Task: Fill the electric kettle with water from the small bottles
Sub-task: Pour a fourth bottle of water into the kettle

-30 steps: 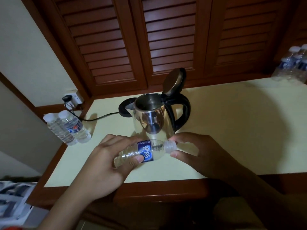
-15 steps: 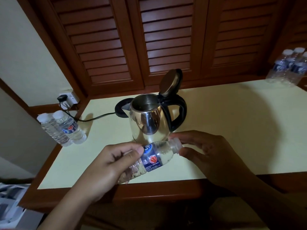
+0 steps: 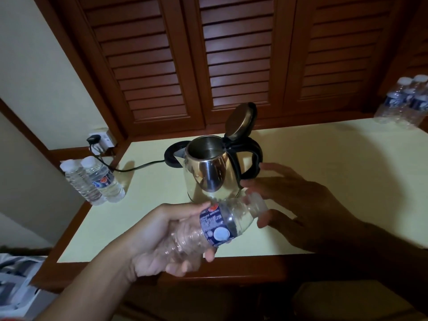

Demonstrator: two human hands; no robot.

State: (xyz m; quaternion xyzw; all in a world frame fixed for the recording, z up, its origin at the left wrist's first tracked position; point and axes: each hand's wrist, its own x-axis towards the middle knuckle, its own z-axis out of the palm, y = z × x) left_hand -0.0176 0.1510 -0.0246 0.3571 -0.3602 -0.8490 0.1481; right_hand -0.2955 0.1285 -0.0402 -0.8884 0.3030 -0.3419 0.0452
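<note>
While the small clear plastic bottle with blue label point(image 3: 222, 224) is gripped by the fingers point(image 3: 209, 256) of the left hand point(image 3: 162, 246), its neck is flanked by the right hand point(image 3: 301, 205); a pinch cannot be confirmed. Just at its 12 o'clock, the open-lidded steel kettle point(image 3: 208, 172) is stood.

Dim, warm light; the right hand point(image 3: 308, 212) lies in shadow, the kettle point(image 3: 209, 174) glints, and frame edges bow and blur.

There is one kettle point(image 3: 208, 172), one bottle point(image 3: 220, 223) in front, two bottles point(image 3: 104, 181) at left, and a blurred cluster point(image 3: 407, 100) of bottles at right, too indistinct to count.
</note>
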